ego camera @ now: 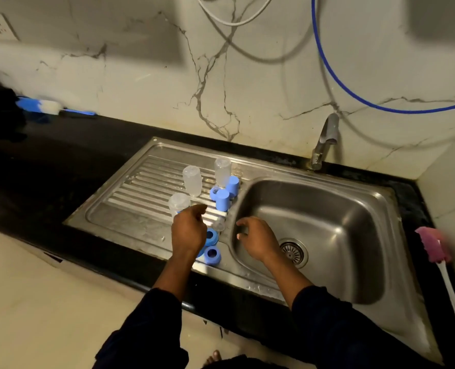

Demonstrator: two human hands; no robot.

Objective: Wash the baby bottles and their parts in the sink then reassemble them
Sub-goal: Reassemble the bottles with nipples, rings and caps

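Nearest, two blue rings [212, 255] lie on the front right corner of the draining board [130, 219], just right of the left hand [189, 231]. That hand hovers over the board with fingers loosely curled, holding nothing. The right hand [258, 242] hangs over the left rim of the sink basin [354, 235], also loosely curled and empty. A small clear part [218, 223] sits between the hands. Farther back stand three clear bottles [192, 181] upside down, with two blue caps [222, 200] to their right. A pink brush [432, 245] lies on the right counter. The tap [323, 142] rises behind the basin.
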